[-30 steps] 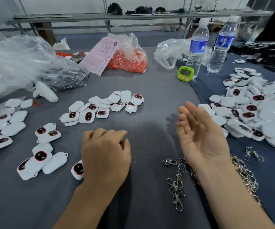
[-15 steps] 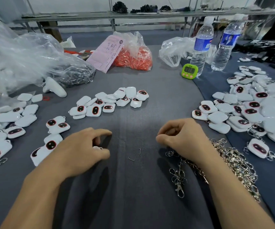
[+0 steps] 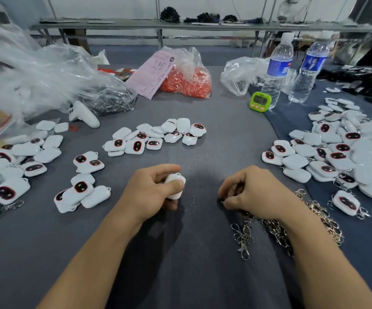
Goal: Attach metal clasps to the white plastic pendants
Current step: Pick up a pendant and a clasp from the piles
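**left hand holds a pendant, right hand at the clasps**

a person's left hand point(image 3: 151, 192) sits at mid table, knuckles up. its fingers are curled round one white pendant point(image 3: 175, 186) and the thumb is pressed over the front. the pendant's small loop shows at its far end. the right hand point(image 3: 253, 192) rests near it, apart. its fingers are curled under and the thumb is laid against the forefinger, at the near end of a heap of clasps point(image 3: 314, 216). metal glints at the thumb tip, but whether the hand pinches a clasp cannot be told. both forearms reach in from the bottom edge over the grey cloth point(image 3: 191, 275).

half a second earlier the left hand lay low on the cloth, further left and close to the pendants there. it has since come to the centre with the pendant in its grip. the right hand has stayed at the clasps in much the same curl. a full second earlier it was spread, palm up.

other pendants lie in a left heap point(image 3: 13, 166), a middle heap point(image 3: 156, 137) and a right heap point(image 3: 336, 152). a few loose clasps point(image 3: 244, 239) lie just beside the right wrist. a green timer point(image 3: 260, 101) and two bottles point(image 3: 276, 70) stand at the back.
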`<state>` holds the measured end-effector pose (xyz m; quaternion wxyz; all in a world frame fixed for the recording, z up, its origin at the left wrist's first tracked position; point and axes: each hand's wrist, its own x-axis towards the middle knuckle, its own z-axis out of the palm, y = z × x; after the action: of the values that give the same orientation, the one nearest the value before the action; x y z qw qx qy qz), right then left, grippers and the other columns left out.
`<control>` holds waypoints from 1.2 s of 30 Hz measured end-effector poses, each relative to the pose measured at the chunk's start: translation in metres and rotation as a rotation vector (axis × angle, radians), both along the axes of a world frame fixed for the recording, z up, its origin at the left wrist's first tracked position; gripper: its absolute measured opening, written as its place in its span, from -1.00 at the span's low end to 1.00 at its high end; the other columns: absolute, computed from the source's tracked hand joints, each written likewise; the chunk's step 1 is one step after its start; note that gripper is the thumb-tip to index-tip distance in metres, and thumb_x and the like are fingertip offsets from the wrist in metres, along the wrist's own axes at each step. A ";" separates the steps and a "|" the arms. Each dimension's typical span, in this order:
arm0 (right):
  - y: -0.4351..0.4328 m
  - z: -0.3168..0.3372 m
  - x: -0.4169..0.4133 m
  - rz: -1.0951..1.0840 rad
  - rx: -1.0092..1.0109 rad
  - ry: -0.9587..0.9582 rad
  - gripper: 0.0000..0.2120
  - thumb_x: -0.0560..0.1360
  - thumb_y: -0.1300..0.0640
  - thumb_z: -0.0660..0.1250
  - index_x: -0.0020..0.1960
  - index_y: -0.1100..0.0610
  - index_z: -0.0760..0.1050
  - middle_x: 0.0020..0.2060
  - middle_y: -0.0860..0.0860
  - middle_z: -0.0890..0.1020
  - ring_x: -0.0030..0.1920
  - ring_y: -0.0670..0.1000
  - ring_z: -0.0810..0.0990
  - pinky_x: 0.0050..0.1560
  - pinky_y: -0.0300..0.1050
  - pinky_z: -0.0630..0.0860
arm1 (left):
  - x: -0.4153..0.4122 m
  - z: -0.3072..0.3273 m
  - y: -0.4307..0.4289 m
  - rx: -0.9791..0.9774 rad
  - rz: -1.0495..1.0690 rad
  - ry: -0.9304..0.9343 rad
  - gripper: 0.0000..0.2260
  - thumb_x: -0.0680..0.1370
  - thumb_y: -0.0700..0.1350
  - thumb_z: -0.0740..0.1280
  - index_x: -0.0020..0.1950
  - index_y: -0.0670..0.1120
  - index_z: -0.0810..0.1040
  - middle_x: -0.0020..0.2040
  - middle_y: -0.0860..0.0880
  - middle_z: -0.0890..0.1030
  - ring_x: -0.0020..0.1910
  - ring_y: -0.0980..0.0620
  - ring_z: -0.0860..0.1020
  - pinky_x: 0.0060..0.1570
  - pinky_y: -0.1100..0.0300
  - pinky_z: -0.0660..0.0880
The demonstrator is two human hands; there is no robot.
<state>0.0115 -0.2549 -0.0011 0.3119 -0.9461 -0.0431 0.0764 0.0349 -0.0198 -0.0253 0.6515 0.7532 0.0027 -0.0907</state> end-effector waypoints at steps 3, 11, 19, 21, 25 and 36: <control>0.013 -0.005 -0.001 -0.003 -0.053 -0.046 -0.86 0.35 0.13 0.50 -0.20 -0.12 0.70 -0.40 -0.24 0.65 -0.33 -0.25 0.59 -0.32 -0.43 0.43 | -0.001 -0.003 -0.010 -0.043 0.031 -0.002 -0.77 0.51 -0.26 0.47 0.09 0.01 0.71 -0.09 -0.08 0.69 -0.37 0.07 0.61 -0.36 0.20 0.58; 0.062 -0.018 0.001 -0.277 0.702 -0.160 -0.74 0.50 0.03 0.47 0.19 -0.08 0.63 -0.19 -0.06 0.74 -0.22 -0.12 0.69 -0.05 -0.15 0.64 | -0.006 -0.002 -0.023 -0.127 0.131 -0.257 -0.88 0.45 -0.17 0.54 -0.11 0.05 0.73 -0.22 0.01 0.73 -0.26 0.10 0.69 -0.24 0.32 0.56; 0.060 -0.017 -0.004 -0.204 0.957 -0.018 -0.69 0.45 0.33 0.45 0.11 0.03 0.64 -0.27 0.12 0.70 -0.33 0.04 0.59 -0.31 -0.12 0.54 | -0.006 0.002 -0.031 -0.212 0.132 -0.191 -0.81 0.58 -0.20 0.39 0.04 0.04 0.75 0.03 0.08 0.74 0.07 0.14 0.68 0.10 0.19 0.59; 0.054 -0.018 0.000 -0.351 0.947 -0.067 -0.78 0.47 0.38 0.43 0.03 0.13 0.66 -0.33 0.08 0.67 -0.38 -0.01 0.54 -0.36 -0.18 0.46 | -0.008 0.001 -0.021 0.202 0.092 -0.368 -0.77 0.53 -0.17 0.45 0.10 0.12 0.72 0.06 0.23 0.70 0.05 0.44 0.58 0.12 0.50 0.44; 0.045 -0.019 0.004 -0.461 0.961 -0.087 -0.80 0.45 0.43 0.40 -0.05 0.18 0.64 -0.39 0.06 0.61 -0.39 0.01 0.48 -0.34 -0.18 0.39 | -0.014 -0.001 -0.014 0.687 -0.169 -0.421 -0.81 0.43 -0.01 0.53 0.02 0.20 0.73 0.16 0.30 0.60 0.15 0.43 0.45 0.11 0.58 0.23; 0.052 -0.024 0.005 -0.357 0.969 -0.045 -0.81 0.39 0.33 0.29 -0.07 0.12 0.38 -0.22 0.31 0.67 -0.33 0.09 0.58 -0.32 -0.06 0.52 | -0.014 -0.001 -0.026 0.422 0.063 -0.381 -0.91 0.43 -0.02 0.55 -0.20 0.19 0.71 -0.31 0.29 0.67 -0.29 0.32 0.63 -0.21 0.27 0.57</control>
<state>0.0168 -0.2026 -0.0249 0.7216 -0.6868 0.0820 -0.0273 0.0213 -0.0456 -0.0266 0.4714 0.8753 -0.0776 0.0752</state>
